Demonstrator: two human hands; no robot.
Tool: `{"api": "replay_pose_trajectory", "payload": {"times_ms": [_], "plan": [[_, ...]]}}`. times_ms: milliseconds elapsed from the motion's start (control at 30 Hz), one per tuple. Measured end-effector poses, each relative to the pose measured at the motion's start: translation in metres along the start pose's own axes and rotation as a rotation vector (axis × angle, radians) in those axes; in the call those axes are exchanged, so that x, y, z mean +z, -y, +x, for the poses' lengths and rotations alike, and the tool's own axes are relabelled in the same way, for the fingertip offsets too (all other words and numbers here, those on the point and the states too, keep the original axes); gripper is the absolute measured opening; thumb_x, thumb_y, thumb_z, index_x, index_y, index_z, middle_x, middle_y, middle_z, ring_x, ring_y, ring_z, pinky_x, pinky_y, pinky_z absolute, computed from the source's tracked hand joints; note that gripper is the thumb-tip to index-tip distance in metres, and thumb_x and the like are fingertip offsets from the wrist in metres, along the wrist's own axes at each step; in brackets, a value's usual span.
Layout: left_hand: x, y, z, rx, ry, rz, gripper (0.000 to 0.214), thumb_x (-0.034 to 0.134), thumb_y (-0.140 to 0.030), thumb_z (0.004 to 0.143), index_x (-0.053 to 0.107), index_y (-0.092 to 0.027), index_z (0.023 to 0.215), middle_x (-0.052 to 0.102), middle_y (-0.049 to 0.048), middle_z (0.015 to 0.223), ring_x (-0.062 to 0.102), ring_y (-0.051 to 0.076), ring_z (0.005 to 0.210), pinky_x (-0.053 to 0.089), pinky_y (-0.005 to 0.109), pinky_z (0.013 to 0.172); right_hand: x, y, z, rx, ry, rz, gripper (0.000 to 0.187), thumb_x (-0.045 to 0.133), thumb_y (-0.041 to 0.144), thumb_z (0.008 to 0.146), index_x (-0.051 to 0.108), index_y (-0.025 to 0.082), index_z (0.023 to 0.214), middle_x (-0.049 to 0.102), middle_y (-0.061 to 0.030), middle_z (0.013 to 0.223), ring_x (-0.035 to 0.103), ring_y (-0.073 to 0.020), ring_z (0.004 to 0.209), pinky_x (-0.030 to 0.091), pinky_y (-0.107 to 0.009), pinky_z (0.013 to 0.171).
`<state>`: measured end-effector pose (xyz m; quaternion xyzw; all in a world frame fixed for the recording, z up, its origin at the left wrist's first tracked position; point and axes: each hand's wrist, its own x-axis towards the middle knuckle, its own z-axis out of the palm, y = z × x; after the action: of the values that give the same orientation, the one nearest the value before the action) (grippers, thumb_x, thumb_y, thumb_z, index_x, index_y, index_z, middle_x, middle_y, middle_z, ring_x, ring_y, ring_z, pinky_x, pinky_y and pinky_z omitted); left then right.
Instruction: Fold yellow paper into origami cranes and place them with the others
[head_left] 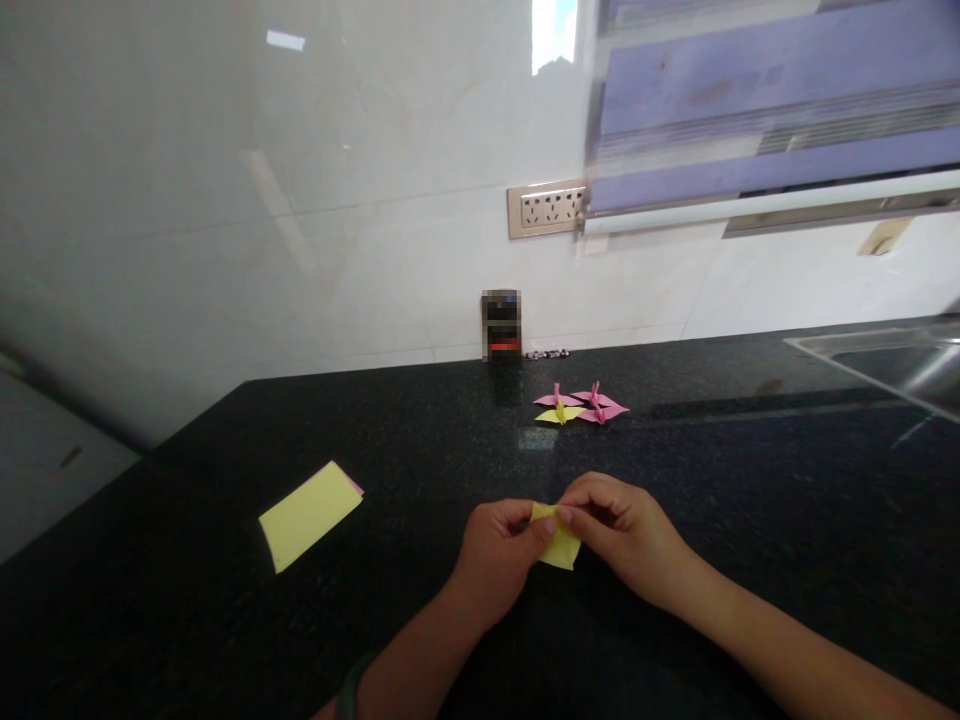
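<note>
A small folded yellow paper (559, 545) is held between both my hands just above the black counter (675, 480). My left hand (495, 555) pinches its left side with fingers curled. From the right, my right hand (626, 530) pinches the top edge with thumb and fingers closed. Further back on the counter lie finished folded paper cranes (581, 404), pink ones and a yellow one, close together.
A stack of yellow paper sheets (309, 514) with a pink one underneath lies to the left on the counter. A small dark box (501, 325) stands against the tiled wall below a socket strip (546, 209). A metal sink (892, 365) is at the far right.
</note>
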<state>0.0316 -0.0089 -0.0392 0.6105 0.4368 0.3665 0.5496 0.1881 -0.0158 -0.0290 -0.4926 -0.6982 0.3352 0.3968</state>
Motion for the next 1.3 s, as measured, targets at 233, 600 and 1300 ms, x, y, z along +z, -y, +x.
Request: {"api": "replay_pose_trajectory", "payload": {"times_ms": [233, 600, 1300], "plan": [[-0.001, -0.009, -0.005, 0.326, -0.237, 0.363, 0.018, 0.047, -0.021, 0.077, 0.064, -0.019, 0.083, 0.064, 0.0026, 0.084, 0.057, 0.013, 0.078, 0.043, 0.024, 0.072, 0.014, -0.001, -0.002, 0.255, 0.002, 0.307, 0.021, 0.055, 0.025, 0.072, 0.047, 0.017, 0.09, 0.053, 0.0004, 0.069, 0.051, -0.0105, 0.057, 0.041, -0.02, 0.048], [0.004, -0.009, -0.009, 0.395, -0.228, 0.497, 0.02, 0.045, -0.017, 0.077, 0.061, -0.019, 0.09, 0.062, 0.0036, 0.088, 0.056, 0.013, 0.082, 0.043, 0.024, 0.076, 0.02, 0.0, -0.002, 0.235, 0.079, 0.233, 0.018, 0.04, 0.023, 0.079, 0.051, 0.015, 0.066, 0.049, 0.0023, 0.056, 0.044, -0.0092, 0.05, 0.035, -0.019, 0.045], [0.0, -0.006, 0.0, 0.086, -0.157, 0.125, 0.016, 0.048, -0.024, 0.074, 0.057, -0.015, 0.083, 0.059, 0.0022, 0.072, 0.053, 0.013, 0.064, 0.041, 0.022, 0.06, 0.02, -0.001, -0.003, 0.172, 0.13, 0.165, 0.017, 0.044, 0.026, 0.079, 0.048, 0.016, 0.066, 0.053, 0.0011, 0.061, 0.051, -0.0104, 0.054, 0.04, -0.019, 0.048]]}}
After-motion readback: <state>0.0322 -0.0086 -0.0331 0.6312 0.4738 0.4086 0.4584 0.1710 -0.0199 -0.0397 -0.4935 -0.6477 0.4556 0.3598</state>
